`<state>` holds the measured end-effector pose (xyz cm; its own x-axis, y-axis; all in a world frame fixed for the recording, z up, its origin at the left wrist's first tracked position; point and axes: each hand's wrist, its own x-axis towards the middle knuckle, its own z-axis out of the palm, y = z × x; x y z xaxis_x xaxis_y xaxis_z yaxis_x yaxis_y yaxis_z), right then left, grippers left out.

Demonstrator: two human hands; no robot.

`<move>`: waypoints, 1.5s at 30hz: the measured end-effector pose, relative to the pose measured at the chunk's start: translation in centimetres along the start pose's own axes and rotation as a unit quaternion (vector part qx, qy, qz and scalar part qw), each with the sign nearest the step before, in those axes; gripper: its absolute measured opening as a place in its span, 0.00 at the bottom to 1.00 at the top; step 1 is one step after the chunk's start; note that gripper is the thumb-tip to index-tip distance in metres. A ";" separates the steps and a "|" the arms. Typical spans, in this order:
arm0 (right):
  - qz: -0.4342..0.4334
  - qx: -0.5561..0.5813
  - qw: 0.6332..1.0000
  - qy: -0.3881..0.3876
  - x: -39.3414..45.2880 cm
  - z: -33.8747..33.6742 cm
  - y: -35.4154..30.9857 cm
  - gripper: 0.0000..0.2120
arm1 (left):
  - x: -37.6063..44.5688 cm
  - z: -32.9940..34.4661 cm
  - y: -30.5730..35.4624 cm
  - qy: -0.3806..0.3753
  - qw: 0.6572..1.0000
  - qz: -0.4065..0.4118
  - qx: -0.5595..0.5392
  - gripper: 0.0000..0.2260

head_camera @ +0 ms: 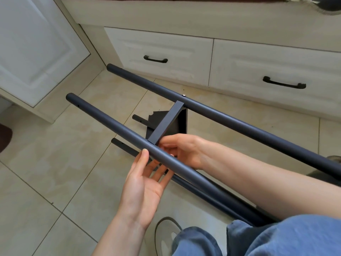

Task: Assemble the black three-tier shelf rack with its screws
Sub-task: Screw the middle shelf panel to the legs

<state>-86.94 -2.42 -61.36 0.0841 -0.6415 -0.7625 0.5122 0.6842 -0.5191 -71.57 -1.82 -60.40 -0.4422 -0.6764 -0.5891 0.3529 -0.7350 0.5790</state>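
Two long black tubes are raised above the tiled floor. The near tube (110, 124) runs from upper left toward my lap; the far tube (239, 121) lies parallel behind it and carries a small screw (183, 95). A black shelf panel (166, 124) bridges them. My left hand (145, 183) lies palm up under the near tube, thumb against its side and fingers straight beneath it. My right hand (182, 148) reaches in behind that tube and pinches the shelf panel's corner where it meets the tube; its fingertips are partly hidden. Two more tubes (120, 144) lie lower, under the frame.
White drawers with black handles (156, 59) stand close behind the far tube. A white cabinet door (36, 52) is at the left. My jeans-clad legs (276, 237) and a shoe (166, 235) fill the bottom right.
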 end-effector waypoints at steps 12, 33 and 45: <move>0.013 0.020 1.000 -0.018 -0.5 -0.5 0.1 0.06 | -0.2 0.4 -0.3 0.012 1.000 0.022 0.002 0.23; -0.034 -0.005 0.996 -0.086 1.0 -1.4 0.1 0.11 | 0.5 -0.3 -1.9 0.017 0.995 0.098 0.008 0.21; -0.078 -0.106 0.990 -0.053 0.9 -1.6 -0.3 0.05 | 0.6 -0.3 -2.3 0.022 0.991 0.125 0.035 0.21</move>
<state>-88.43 -2.64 -62.46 0.1136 -0.7697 -0.6282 0.3369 0.6247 -0.7045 -72.43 -0.52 -62.23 -0.3116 -0.8399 -0.4444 0.3886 -0.5395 0.7470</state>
